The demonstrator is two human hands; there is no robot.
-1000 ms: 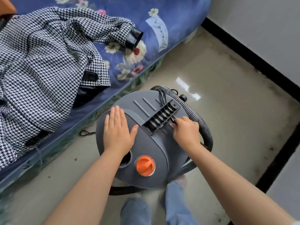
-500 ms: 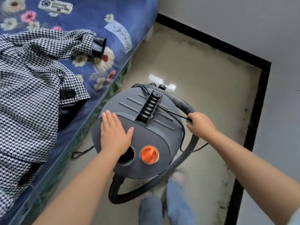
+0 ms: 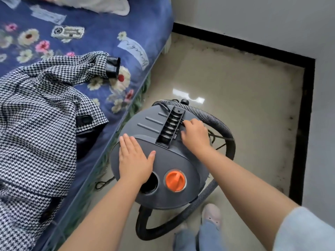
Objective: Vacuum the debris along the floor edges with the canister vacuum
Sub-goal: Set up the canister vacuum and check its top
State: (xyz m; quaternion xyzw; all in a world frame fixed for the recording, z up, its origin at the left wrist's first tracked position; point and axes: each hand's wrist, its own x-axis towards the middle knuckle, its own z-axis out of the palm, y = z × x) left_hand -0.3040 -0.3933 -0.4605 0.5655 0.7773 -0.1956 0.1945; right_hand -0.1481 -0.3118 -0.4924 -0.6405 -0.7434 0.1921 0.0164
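While the canister vacuum point(image 3: 163, 160) stands on the floor point(image 3: 244, 105) beside the bed point(image 3: 108, 42) | left hand point(image 3: 135, 160) flat on its lid, fingers straight | right hand point(image 3: 194, 134) curled at the black handle point(image 3: 170, 127), grip unclear | hose point(image 3: 217, 122) looped around it.

You had a grey canister vacuum point(image 3: 163, 160) with orange knob point(image 3: 175, 180), black hose point(image 3: 217, 122), houndstooth jacket point(image 3: 36, 133), blue floral bed point(image 3: 108, 33), beige floor point(image 3: 235, 91).
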